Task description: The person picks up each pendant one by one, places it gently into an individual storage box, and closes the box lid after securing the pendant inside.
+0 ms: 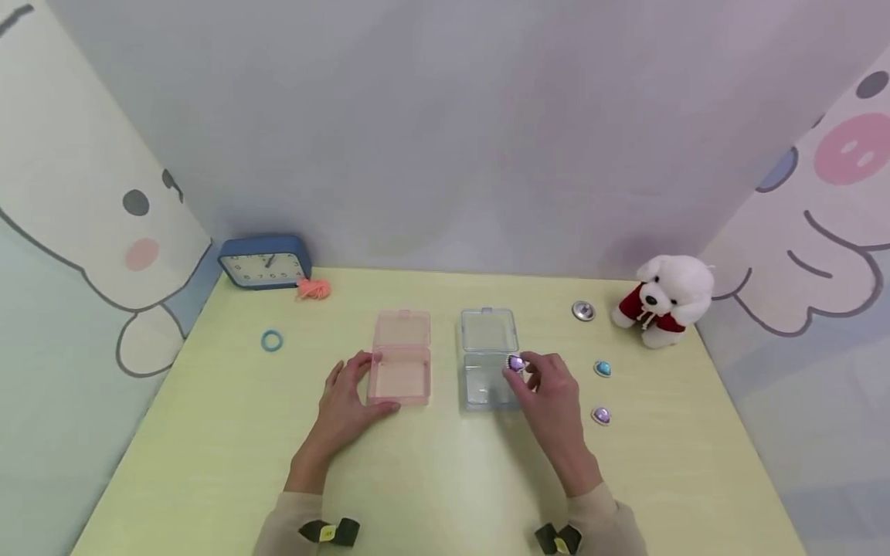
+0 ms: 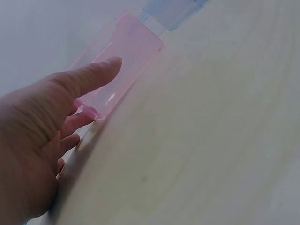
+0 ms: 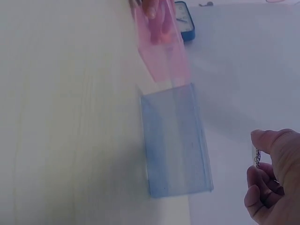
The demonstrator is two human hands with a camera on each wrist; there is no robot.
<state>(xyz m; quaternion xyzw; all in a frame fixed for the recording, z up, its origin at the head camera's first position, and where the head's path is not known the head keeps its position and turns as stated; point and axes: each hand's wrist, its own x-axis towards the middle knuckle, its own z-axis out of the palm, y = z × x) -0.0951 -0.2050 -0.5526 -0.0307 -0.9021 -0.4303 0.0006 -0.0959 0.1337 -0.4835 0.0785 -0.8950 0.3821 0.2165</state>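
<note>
Head view shows us the right hand [image 1: 552,398] pinching a purple gem button [image 1: 516,363] between thumb and fingers, above the right side of the uncovered, bluish clear plastic box [image 1: 480,406] near the middle of the table [image 1: 431,479]. Our left hand [image 1: 345,409] grips the pink clear plastic box [image 1: 403,401] at its left side, thumb along the front wall.

We judge the button small, light and hard, with a smooth faceted face that may slip; the textured rim, visible edge-on in the right wrist view, looks the surer place to pinch. Both boxes look light, thin and fairly stiff, apt to slide or crack if squeezed, so we would hold them low by their side walls.

Toward the table's right edge lie a teal gem button [image 1: 602,368] and, nearer us, a second purple one [image 1: 601,416]. Behind them is a silver disc [image 1: 583,311], beside the plush dog [image 1: 667,301] at the back right corner. Near the back left corner we see a blue clock [image 1: 264,262], coral yarn [image 1: 314,289] and a blue ring [image 1: 271,340].
</note>
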